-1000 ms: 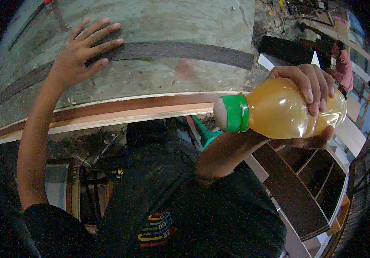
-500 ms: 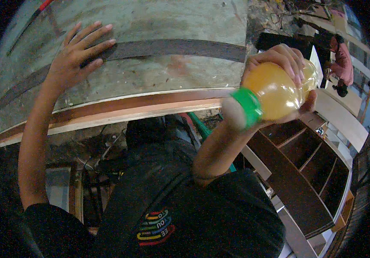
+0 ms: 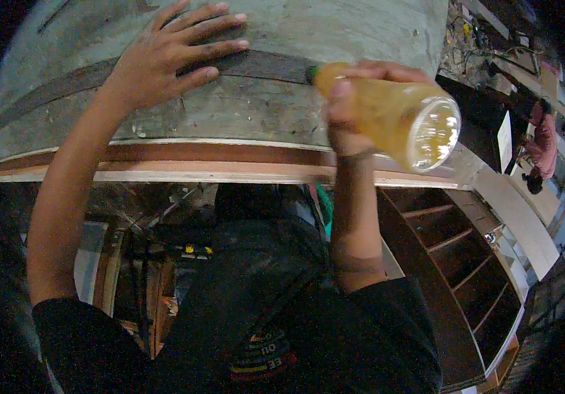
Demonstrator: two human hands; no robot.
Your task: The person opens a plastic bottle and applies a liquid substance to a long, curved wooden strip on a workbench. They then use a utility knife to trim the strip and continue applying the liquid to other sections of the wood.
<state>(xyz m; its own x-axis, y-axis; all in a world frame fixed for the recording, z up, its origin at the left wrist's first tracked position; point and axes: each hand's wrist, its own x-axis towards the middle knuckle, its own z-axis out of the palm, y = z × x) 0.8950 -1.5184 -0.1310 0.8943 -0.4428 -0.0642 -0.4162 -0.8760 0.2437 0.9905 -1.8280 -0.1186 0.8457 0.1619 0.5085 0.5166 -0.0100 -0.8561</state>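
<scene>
L hand (image 3: 154, 62) is laid palm down on the grey-green tabletop (image 3: 269, 108) at upper L of frame, fingers spread, nothing gripped; the dark strip (image 3: 262, 67) is partly covered by it. R hand (image 3: 343, 115) is wrapped round a clear plastic bottle (image 3: 394, 125), just R of ctr in upper half of frame, w/ thumb seen on the near side & fingers over the far side. Bottle is held tipped over, w/ its round base turned to lower R & its green cap (image 3: 312, 73) pointed to upper L, close to the strip; whether cap & strip are touching can't be told, as that end is small & blurred. Yellowish contents are seen thru the plastic. Strip is laid lengthwise on the table, from far L, under the L hand, to the cap. Wooden table edge (image 3: 230, 172) is stretched across mid-frame. A black shirt (image 3: 276, 289) is shown at bottom ctr, a dark-brown shelf unit (image 3: 427, 269) at lower R, w/ a pale board (image 3: 522, 217) beside it. A person in a pink top (image 3: 543, 148) is seen in bkgd, R side, upper half.
</scene>
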